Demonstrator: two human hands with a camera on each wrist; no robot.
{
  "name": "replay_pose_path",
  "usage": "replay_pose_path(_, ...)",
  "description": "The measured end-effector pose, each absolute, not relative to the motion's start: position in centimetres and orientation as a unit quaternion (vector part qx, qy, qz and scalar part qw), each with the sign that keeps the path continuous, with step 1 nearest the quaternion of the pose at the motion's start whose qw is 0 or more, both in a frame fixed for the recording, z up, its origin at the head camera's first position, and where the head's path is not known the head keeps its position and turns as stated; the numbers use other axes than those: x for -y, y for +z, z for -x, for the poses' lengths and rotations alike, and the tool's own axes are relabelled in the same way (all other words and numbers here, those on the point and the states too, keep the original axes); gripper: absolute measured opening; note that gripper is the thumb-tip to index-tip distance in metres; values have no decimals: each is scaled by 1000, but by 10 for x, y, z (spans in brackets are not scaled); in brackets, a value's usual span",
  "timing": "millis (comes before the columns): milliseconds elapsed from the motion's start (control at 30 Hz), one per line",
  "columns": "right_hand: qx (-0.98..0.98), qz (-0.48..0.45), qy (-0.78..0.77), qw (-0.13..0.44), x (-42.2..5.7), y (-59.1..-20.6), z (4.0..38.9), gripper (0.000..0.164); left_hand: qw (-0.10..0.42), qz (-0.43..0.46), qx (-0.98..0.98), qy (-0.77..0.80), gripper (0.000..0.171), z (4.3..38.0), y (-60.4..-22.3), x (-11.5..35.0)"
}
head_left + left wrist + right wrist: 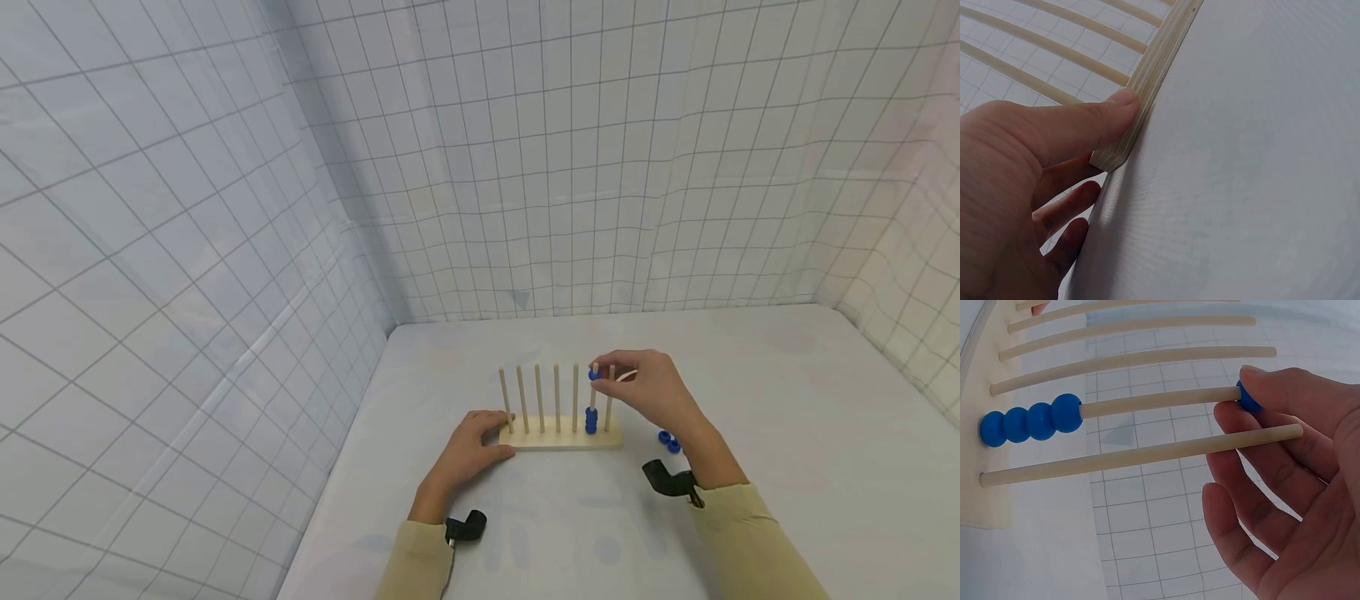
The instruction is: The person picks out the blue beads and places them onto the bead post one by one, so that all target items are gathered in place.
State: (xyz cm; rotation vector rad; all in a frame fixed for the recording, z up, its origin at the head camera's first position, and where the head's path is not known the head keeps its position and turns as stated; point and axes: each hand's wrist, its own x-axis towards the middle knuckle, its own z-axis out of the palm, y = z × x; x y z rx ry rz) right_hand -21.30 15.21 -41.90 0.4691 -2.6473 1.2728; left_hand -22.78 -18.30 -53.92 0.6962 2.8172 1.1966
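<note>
A pale wooden base (558, 442) carries several upright pegs (557, 398) in a row. My left hand (472, 446) grips the base's left end, thumb along the front edge and fingers behind. My right hand (648, 387) pinches a blue bead (1249, 397) between thumb and index finger at the tip of the second peg from the right. Several blue beads (1041, 421) are stacked at the bottom of that same peg. In the right wrist view the rightmost peg (1141, 456) passes in front of the right fingers and bears no beads.
Loose blue beads (670, 442) lie on the white table (585, 517) to the right of the base, partly beside the right wrist. White grid-patterned sheets (555, 167) hang behind the table and on both sides.
</note>
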Motion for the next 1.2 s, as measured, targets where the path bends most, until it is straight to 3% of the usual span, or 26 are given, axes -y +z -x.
replay_pose_path(1200,875,-133,464,28,-153,-443,216,17,-11,-237,-895,377,55,230,-541,183)
